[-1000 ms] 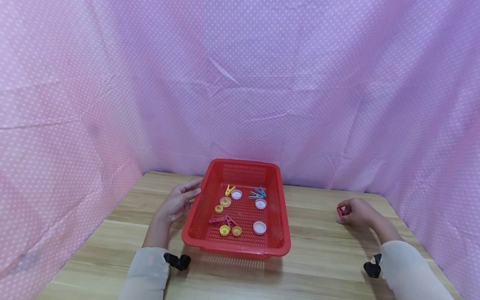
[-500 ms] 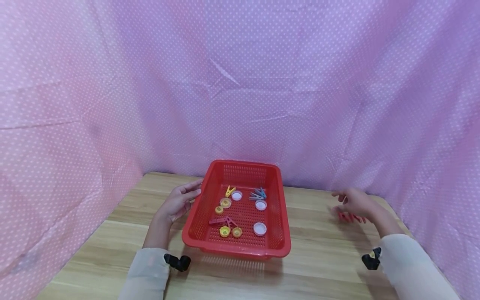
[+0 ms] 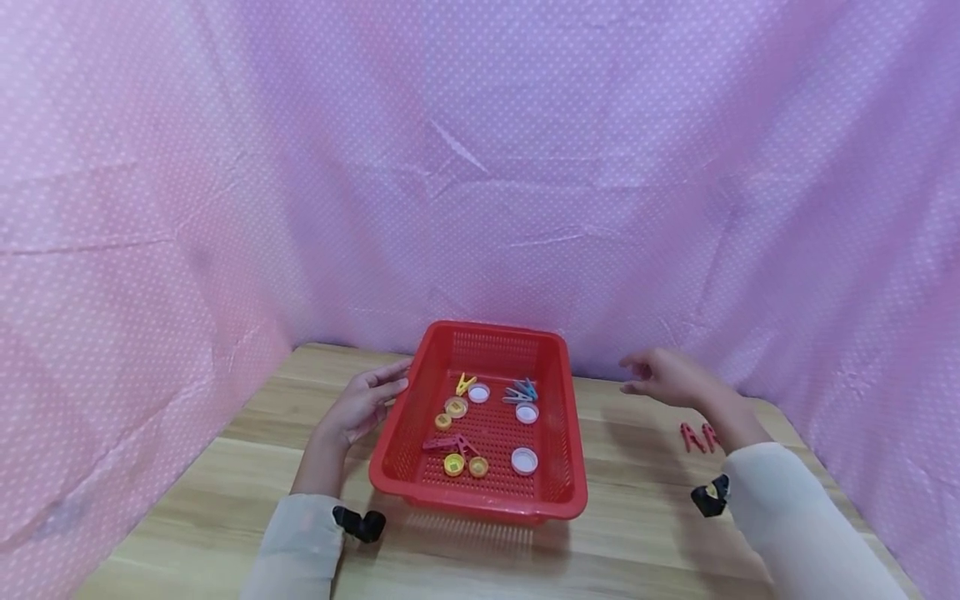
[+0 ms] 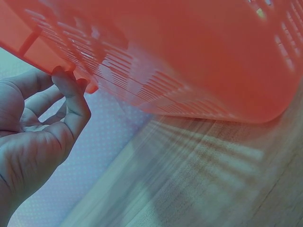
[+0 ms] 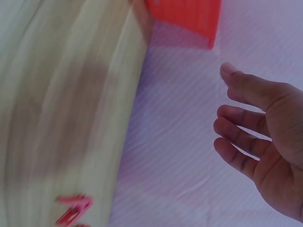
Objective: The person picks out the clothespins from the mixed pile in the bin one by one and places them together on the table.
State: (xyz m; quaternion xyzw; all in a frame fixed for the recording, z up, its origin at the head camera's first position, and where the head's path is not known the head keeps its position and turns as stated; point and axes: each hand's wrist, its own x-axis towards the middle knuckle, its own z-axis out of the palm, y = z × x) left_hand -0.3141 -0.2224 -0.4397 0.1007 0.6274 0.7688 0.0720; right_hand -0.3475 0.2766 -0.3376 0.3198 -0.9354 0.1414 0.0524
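Observation:
A red plastic basket (image 3: 480, 498) stands on the wooden table. My left hand (image 3: 365, 406) pinches its left rim, and the left wrist view shows thumb and fingertips at the rim edge. Inside lie a yellow clothespin (image 3: 465, 384), blue and grey clothespins (image 3: 520, 392), pink clothespins (image 3: 450, 442), and several yellow and white bottle caps (image 3: 524, 461). To the right, my right hand (image 3: 663, 377) hovers above the table with relaxed fingers and holds nothing. Two red clothespins (image 3: 690, 437) lie on the table below its wrist.
A wooden table (image 3: 622, 533) carries everything. Its far edge meets a pink dotted curtain (image 3: 480, 167) that hangs behind and on both sides. Black wrist cameras (image 3: 360, 524) sit at both cuffs.
My right hand has let go of the red clothespins on the table, risen, and moved left toward the basket. My left hand stays at the basket's rim.

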